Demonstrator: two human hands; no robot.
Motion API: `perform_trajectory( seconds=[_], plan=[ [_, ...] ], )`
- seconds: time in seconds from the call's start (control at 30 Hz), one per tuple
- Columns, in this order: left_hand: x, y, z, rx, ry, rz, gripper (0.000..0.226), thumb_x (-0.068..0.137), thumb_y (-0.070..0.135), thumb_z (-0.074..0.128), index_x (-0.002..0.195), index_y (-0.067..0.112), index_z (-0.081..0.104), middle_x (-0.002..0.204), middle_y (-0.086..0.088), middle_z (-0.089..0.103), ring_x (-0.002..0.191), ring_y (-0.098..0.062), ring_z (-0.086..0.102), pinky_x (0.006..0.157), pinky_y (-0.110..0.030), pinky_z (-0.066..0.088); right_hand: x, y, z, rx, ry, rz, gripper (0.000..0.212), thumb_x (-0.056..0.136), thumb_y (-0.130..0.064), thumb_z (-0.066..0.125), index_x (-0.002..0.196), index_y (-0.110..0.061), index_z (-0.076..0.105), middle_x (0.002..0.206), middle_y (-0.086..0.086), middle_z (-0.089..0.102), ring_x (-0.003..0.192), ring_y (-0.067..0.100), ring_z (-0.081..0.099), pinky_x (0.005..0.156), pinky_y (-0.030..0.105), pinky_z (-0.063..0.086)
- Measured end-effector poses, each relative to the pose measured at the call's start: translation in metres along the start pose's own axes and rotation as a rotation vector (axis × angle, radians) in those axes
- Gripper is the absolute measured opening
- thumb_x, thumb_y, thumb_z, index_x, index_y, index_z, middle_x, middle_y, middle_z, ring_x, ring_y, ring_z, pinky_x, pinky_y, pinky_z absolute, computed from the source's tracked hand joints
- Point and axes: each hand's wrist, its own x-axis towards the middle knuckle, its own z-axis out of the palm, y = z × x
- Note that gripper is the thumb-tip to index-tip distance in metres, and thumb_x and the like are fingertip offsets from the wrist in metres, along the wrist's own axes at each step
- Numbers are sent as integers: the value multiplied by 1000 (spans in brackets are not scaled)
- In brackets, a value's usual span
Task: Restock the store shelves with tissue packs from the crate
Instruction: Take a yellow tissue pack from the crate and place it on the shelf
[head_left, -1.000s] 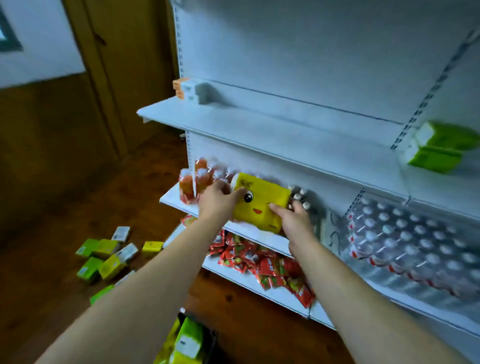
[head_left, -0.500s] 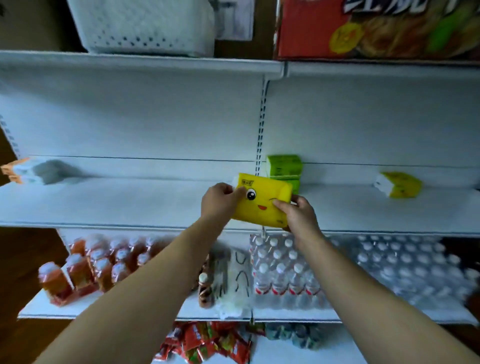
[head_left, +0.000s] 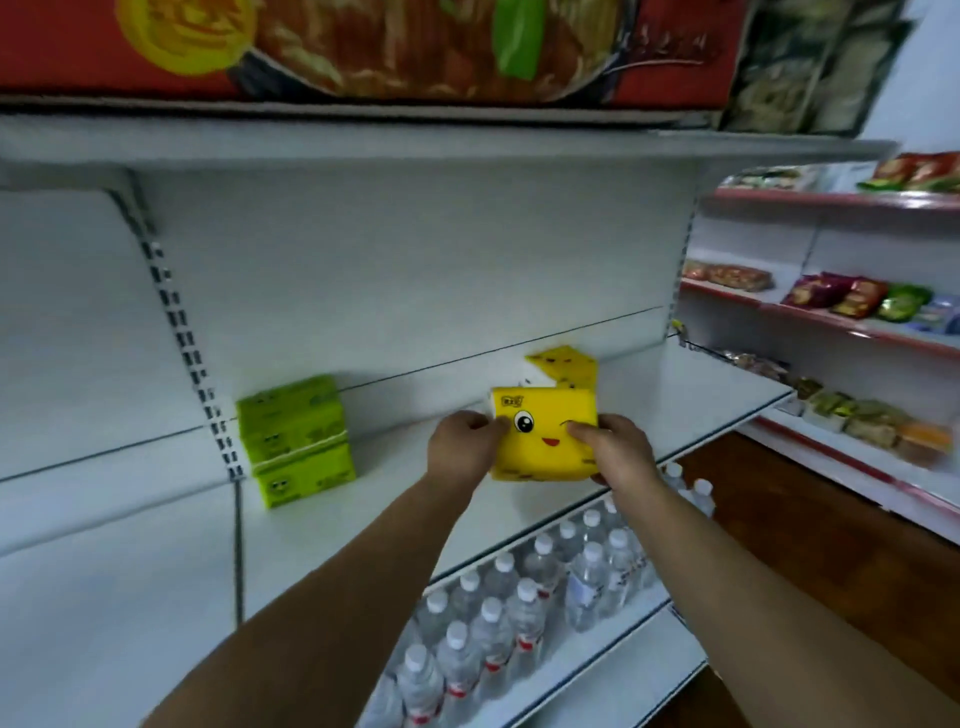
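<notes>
I hold a yellow tissue pack (head_left: 543, 434) with a cartoon face over the white middle shelf (head_left: 405, 530). My left hand (head_left: 460, 449) grips its left edge and my right hand (head_left: 615, 449) grips its right edge, thumb on the face. Just behind it on the shelf lies another yellow tissue pack (head_left: 563, 370), tilted. A stack of green tissue packs (head_left: 296, 439) stands further left on the same shelf, by the slotted upright. The crate is out of view.
Water bottles (head_left: 519, 603) fill the shelf below. A big red printed carton (head_left: 363, 47) sits on the top shelf. To the right, another shelving unit (head_left: 852, 332) carries snack packs, with wooden floor in front of it.
My view and both hands have swung right along the shelf with the yellow pack. The green stack now lies to the left, and the other yellow pack is right behind the one I hold.
</notes>
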Motion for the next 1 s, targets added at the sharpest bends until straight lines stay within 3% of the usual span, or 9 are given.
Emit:
perform_trajectory(
  seconds=[0.13, 0.3, 0.43, 0.57, 0.7, 0.83, 1.0],
  plan=[
    [38, 2, 49, 8, -99, -48, 24, 58, 40, 54, 58, 17, 56, 68, -7, 60, 90, -36, 63, 86, -49, 52, 48, 9, -30, -53, 27, 44, 37, 85, -24, 64, 117, -7, 60, 114, 16, 60, 102, 33, 57, 84, 41, 47],
    [82, -1, 99, 7, -116, -124, 25, 61, 39, 60, 58, 14, 57, 69, -11, 60, 78, -30, 61, 84, -46, 51, 108, 21, -54, -83, -45, 91, 32, 88, -17, 61, 116, -1, 60, 115, 20, 59, 103, 35, 57, 85, 39, 45],
    [113, -10, 138, -19, -24, -210, 23, 83, 21, 65, 63, 13, 57, 68, -7, 60, 68, -23, 58, 77, -38, 53, 165, 32, -68, -122, -137, 93, 38, 85, -18, 64, 118, 0, 57, 120, 21, 58, 100, 32, 56, 85, 40, 46],
    [133, -15, 168, 15, 88, -288, 24, 85, 21, 63, 64, 12, 55, 65, -6, 61, 68, -25, 59, 78, -37, 54, 214, 39, -76, -180, -252, 111, 49, 81, -25, 69, 121, -3, 54, 122, 17, 57, 108, 34, 56, 92, 46, 49],
    [145, -17, 184, 10, 218, -356, 29, 87, 23, 60, 61, 13, 54, 64, -6, 60, 70, -28, 59, 81, -41, 54, 241, 42, -75, -223, -362, 78, 42, 84, -30, 66, 116, -6, 55, 111, 12, 58, 100, 29, 57, 90, 46, 50],
    [157, -14, 196, -8, 268, -387, 30, 88, 25, 60, 61, 14, 55, 65, -6, 60, 72, -28, 61, 83, -43, 55, 261, 46, -72, -260, -349, 48, 45, 84, -31, 66, 119, -7, 54, 117, 14, 57, 107, 32, 56, 91, 47, 49],
    [170, -17, 201, 4, 328, -401, 30, 87, 24, 61, 59, 15, 55, 68, -7, 62, 89, -34, 66, 86, -46, 54, 277, 49, -67, -261, -346, 28, 47, 84, -31, 66, 122, -7, 53, 124, 14, 56, 110, 31, 55, 91, 42, 48]
  ],
)
